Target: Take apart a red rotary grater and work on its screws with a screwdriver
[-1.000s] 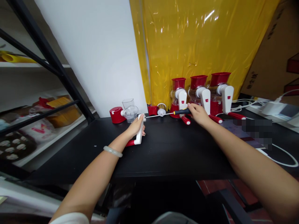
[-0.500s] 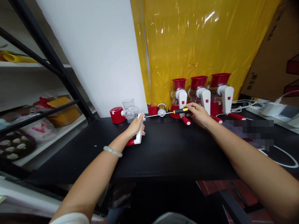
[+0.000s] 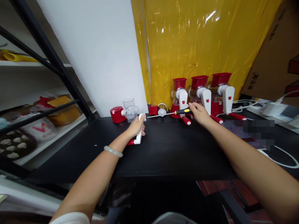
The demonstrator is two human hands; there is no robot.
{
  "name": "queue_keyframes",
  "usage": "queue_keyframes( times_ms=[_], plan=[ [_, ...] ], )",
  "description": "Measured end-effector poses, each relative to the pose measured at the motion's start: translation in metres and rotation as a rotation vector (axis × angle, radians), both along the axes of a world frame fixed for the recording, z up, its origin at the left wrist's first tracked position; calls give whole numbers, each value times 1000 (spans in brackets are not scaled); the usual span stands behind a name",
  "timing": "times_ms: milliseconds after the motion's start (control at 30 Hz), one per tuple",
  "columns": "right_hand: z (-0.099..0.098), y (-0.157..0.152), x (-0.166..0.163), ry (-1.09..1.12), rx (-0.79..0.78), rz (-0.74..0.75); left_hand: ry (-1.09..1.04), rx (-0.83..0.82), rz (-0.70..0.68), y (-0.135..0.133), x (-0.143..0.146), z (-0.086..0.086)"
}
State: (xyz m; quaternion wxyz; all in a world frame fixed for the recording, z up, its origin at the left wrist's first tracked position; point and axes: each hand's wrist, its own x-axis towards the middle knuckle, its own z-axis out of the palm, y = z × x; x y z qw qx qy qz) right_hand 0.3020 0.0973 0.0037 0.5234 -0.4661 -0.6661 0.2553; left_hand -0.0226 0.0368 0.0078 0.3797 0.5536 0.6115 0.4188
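Observation:
My left hand is closed around the white crank handle of a small red-and-clear hand grinder lying on the black table. My right hand grips the black-and-yellow handle of a screwdriver. Its long metal shaft points left, and the tip meets the top of the white crank by my left fingers. A pale bangle sits on my left wrist.
Three assembled red-and-white grinders stand against a yellow plastic sheet. A red part and a small metal drum lie beside them. White cables and a power strip lie at right, a black metal shelf rack at left.
My right hand has shifted slightly on the screwdriver handle, as if turning it. The left hand and the crank have stayed in place.

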Motion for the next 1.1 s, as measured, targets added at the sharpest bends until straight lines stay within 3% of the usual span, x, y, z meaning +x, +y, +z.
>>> queue_keyframes(
  times_ms=[200,433,567,867,1100],
  plan=[
    [-9,11,-3,264,-23,129,-23,-13,6,2,-1,0],
    [-5,6,-6,446,-65,230,-42,-38,-10,0,3,2],
    [-2,4,-6,401,-74,247,-47,-54,-1,0,3,3],
    [0,0,0,24,29,49,-37,-53,3,4,-2,-1],
    [-4,5,-4,236,8,146,-45,-64,12,1,1,2]
  ],
)
